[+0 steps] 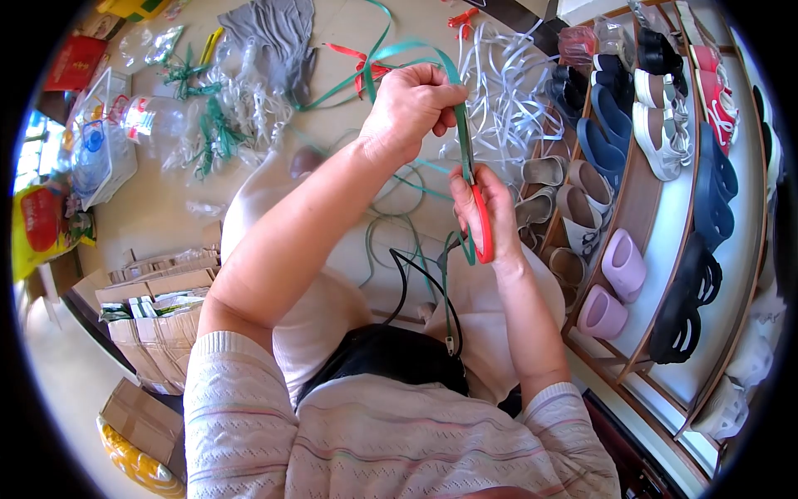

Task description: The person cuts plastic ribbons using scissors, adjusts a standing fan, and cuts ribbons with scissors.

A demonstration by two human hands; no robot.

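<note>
My left hand is raised in front of me, its fingers closed on a flat green plastic strap that loops up and over to the right. Just below it, my right hand is closed around the red handles of a pair of scissors. The scissor blades point up along the hanging part of the strap, near my left fingers. Whether the blades touch the strap I cannot tell. More green strap trails in loose loops to the floor between my legs.
A tangle of white strips lies ahead on the floor, with red strips beside it. A shoe rack stands on the right. To the left are a grey cloth, a plastic bottle, a white basket and a cardboard box.
</note>
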